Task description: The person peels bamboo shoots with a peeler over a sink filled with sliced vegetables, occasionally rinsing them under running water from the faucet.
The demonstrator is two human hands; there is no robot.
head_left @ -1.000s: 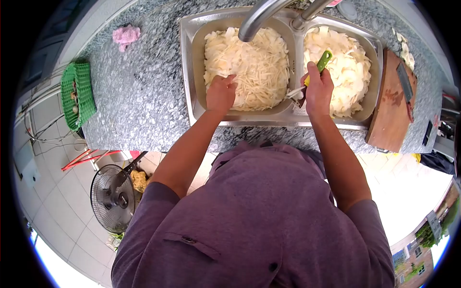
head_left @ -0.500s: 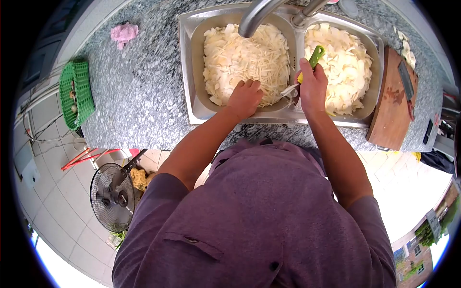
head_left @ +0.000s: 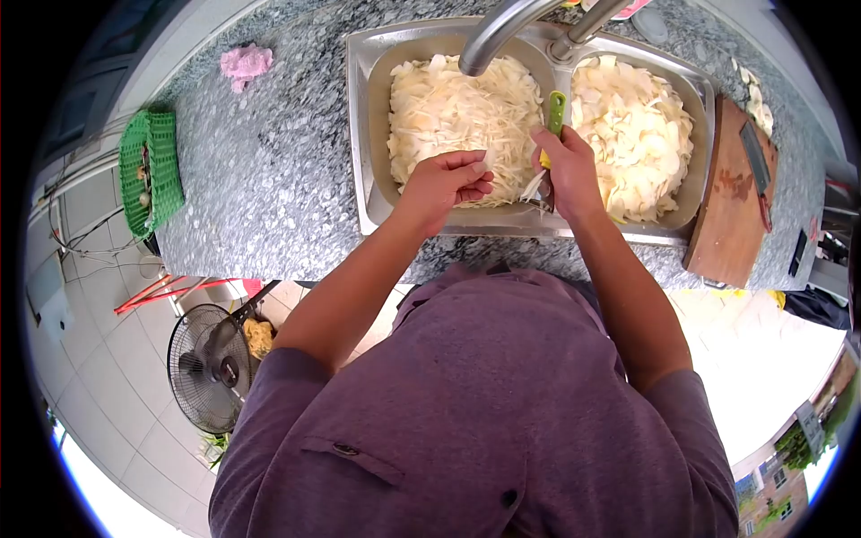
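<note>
My right hand [head_left: 574, 175] grips a peeler [head_left: 557, 112] with a green and yellow handle over the divider between two sink basins. Pale strips hang by its lower end, which is partly hidden by my fingers. Thumb and fingertips of my left hand [head_left: 447, 186] are pinched together over the front of the left basin; whether a thin piece is between them I cannot make out. Beneath that hand, pale shredded vegetable strips [head_left: 462, 108] fill the left basin. Broad, thin pale slices [head_left: 632, 134] are heaped in the right basin.
A faucet [head_left: 502, 34] arches over the steel sink [head_left: 359, 117]. To the right lies a wooden cutting board [head_left: 725, 197] with a knife [head_left: 756, 160] on it. A pink cloth [head_left: 245, 65] and a green basket [head_left: 163, 170] are on the left; a fan [head_left: 213, 368] stands below.
My left hand has lifted off the shreds and turned, its fingers now pinched together. My right hand has shifted slightly left and down, and the peeler handle is more upright.
</note>
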